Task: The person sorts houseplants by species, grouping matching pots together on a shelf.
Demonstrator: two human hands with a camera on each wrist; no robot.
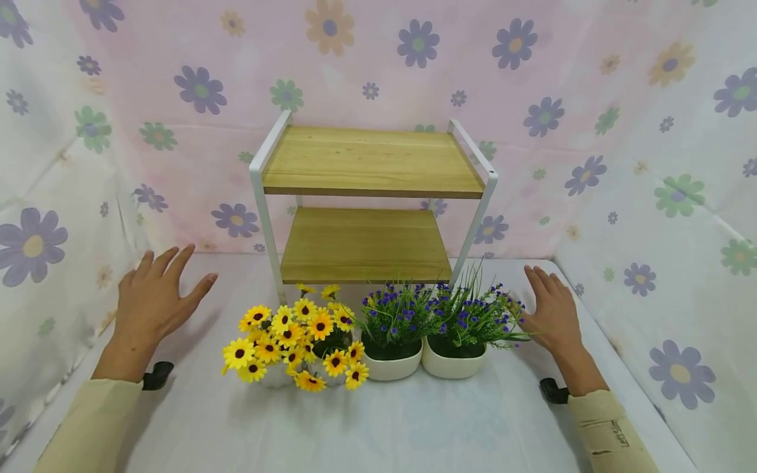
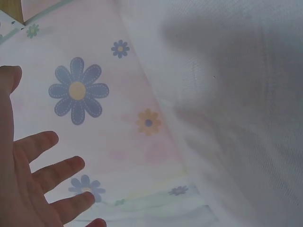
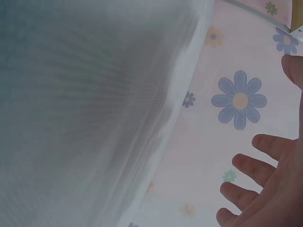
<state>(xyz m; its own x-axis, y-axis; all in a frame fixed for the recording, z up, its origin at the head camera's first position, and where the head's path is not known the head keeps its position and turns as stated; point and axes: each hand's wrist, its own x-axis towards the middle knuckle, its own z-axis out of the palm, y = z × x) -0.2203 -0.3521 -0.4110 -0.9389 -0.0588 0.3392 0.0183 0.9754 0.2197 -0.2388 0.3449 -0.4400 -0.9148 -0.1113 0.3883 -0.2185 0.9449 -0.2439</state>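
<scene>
My left hand point(image 1: 152, 299) is spread over the left side of the table, holding nothing, with its thumb pointing toward the yellow flowers. On the other side my right hand point(image 1: 554, 312) holds nothing either, its fingers extended beside the purple flowers. Nearest the left hand are potted yellow daisy-like flowers point(image 1: 290, 335), whose blooms largely hide their containers. To their right stand two white pots, one point(image 1: 391, 368) and another point(image 1: 454, 366), with purple flowers and green leaves. In the wrist views, the left fingers point(image 2: 59, 175) and right fingers point(image 3: 255, 169) look apart and relaxed.
Behind the flowers stands a two-tier rack with a wooden upper shelf point(image 1: 372, 161), a lower shelf point(image 1: 367, 244) and white side frames point(image 1: 266, 217). White cloth point(image 1: 414, 427) covers the table. Flower-printed fabric point(image 1: 378, 72) rises at the back and both sides.
</scene>
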